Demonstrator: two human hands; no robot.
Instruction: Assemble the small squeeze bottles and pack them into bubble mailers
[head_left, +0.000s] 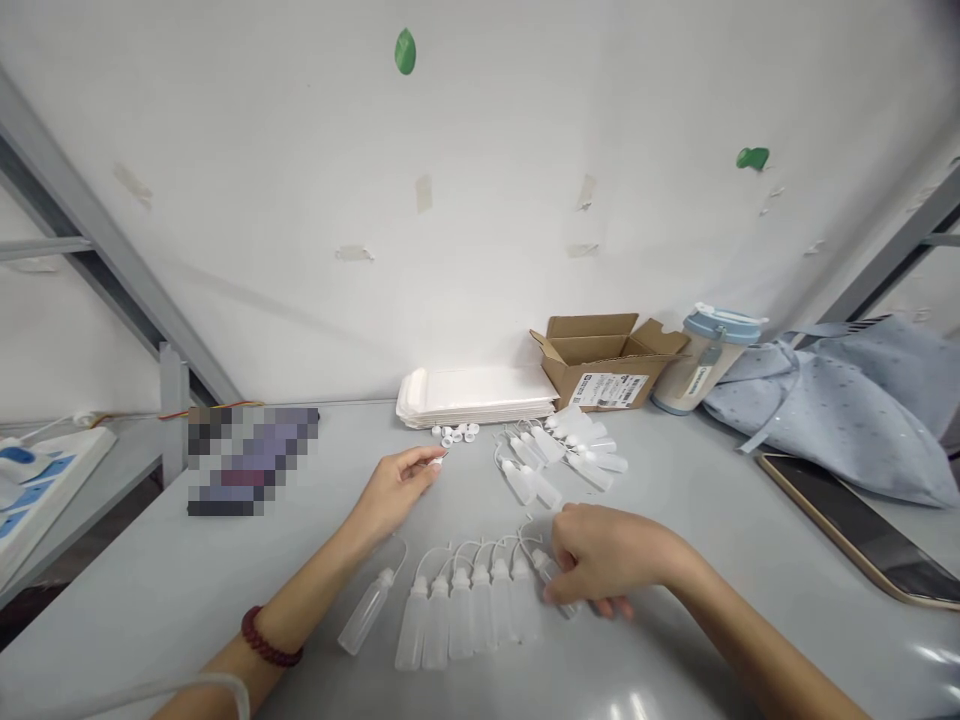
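Observation:
My left hand [394, 488] hovers over the grey table [675, 520], its fingertips pinched on a small white cap [437, 461]. Several more white caps [456, 433] lie just beyond it. My right hand [600, 555] is curled around a small translucent squeeze bottle [553, 588] at the right end of a row of several like bottles [465, 612] lying side by side. One bottle [367, 610] lies apart at the row's left. A loose pile of further bottles [562, 450] sits farther back.
A stack of white trays [480, 397] and an open cardboard box [607, 365] stand against the wall. A lidded cup [705, 360], a blue cloth bag [840, 410] and a tablet [862, 530] are at right. A power strip [37, 480] is at far left.

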